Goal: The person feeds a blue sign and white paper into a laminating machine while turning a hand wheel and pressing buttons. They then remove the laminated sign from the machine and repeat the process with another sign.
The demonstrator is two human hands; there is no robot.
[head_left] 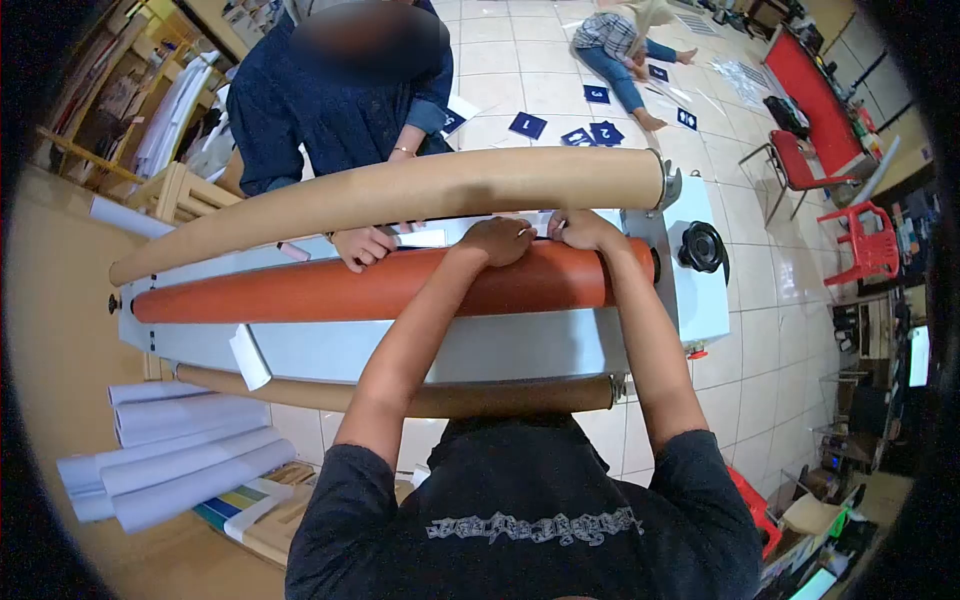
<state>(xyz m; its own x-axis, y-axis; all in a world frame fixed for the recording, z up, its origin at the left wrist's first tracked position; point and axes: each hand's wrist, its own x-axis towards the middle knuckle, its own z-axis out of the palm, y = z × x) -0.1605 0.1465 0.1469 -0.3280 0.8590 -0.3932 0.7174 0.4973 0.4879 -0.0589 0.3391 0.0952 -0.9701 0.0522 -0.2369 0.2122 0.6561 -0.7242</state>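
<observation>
My left hand (500,240) and my right hand (583,230) rest side by side on top of the orange roller (300,290) of a white laminating machine (700,290). Both sets of fingers press down on a white sheet's edge (530,222) just behind the roller. A long brown cardboard tube (400,195) spans the machine above my hands. Across the machine, another person's hand (362,246) touches the same sheet area near the roller.
A second brown tube (300,395) runs along the machine's near side. Several rolled white sheets (180,460) lie at lower left. A black knob (700,247) sits on the machine's right end. Red chairs (860,240) stand at right. A person sits on the floor among blue cards (527,125).
</observation>
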